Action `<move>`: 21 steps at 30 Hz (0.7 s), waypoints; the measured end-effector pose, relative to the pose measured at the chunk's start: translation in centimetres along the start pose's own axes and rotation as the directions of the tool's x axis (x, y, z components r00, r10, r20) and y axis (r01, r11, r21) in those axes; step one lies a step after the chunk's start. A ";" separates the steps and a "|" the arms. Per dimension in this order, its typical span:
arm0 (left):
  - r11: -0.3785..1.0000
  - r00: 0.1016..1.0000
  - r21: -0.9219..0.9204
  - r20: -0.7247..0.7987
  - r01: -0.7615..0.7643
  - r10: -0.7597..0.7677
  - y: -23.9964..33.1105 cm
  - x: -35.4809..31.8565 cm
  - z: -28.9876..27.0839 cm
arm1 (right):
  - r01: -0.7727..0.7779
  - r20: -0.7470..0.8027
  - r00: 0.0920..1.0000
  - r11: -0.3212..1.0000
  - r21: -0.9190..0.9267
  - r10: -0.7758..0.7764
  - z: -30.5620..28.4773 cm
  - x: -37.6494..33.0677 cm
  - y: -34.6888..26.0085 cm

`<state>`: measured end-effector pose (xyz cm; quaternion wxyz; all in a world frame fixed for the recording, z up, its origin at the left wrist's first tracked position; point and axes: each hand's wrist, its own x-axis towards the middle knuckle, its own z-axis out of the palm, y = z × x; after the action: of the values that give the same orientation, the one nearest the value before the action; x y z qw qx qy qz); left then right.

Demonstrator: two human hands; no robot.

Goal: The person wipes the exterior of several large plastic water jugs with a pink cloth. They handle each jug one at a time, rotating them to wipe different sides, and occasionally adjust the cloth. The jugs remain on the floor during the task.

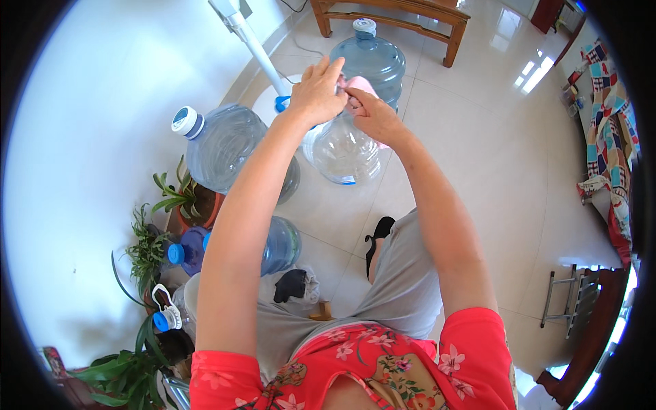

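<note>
A clear plastic jug with a blue mark low on its side is below my hands, partly covered by them. My right hand has its fingers closed on a pink cloth, which hangs out on both sides of the hand. Right beside it, my left hand stretches its fingers out over the jug's upper part, near the cloth. Whether the left palm touches the jug is hidden. Just beyond, a large bluish water jug stands with a white cap.
To the left are another capped water jug, a blue jug lying low, and potted plants along the white wall. A white pole rises behind my left hand. At the back stands a wooden bench; a metal folding frame is at right.
</note>
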<state>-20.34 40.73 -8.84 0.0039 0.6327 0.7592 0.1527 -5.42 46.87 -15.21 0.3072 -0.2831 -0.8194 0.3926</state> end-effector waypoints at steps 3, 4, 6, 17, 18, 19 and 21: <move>0.999 0.995 -0.020 0.084 0.048 -0.047 -1.3 1.8 1.3 | 0.108 -0.004 0.994 0.991 0.078 -0.108 0.0 -0.1 0.4; 0.999 0.989 -0.021 0.143 0.048 -0.045 -1.5 2.2 1.5 | 0.028 -0.005 1.000 0.996 0.088 -0.028 -0.2 0.0 1.2; 0.997 0.997 -0.044 0.030 -0.067 0.069 -1.2 1.6 2.4 | -0.129 -0.002 0.992 0.985 0.114 0.130 -0.7 0.5 2.3; 0.953 0.967 -0.164 -0.043 -0.256 0.252 -1.8 -4.9 0.6 | -0.311 0.176 0.949 0.877 0.366 0.263 -1.0 0.6 0.6; 0.940 0.957 -0.179 -0.038 -0.291 0.289 -1.4 -5.5 0.4 | -0.357 0.270 0.923 0.874 0.331 0.275 -1.0 1.3 -0.5; 0.925 0.944 -0.193 -0.033 -0.328 0.328 -0.9 -6.1 0.3 | -0.400 0.360 0.888 0.869 0.292 0.288 -0.8 1.9 -1.0; 0.915 0.934 -0.190 -0.047 -0.356 0.354 0.4 -7.9 0.1 | -0.090 0.279 0.960 0.957 0.276 0.010 1.0 2.0 -0.2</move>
<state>-18.34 33.23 -10.34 0.0339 0.7555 0.6131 0.2284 -7.52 47.70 -14.96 0.2182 -0.1992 -0.7811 0.5501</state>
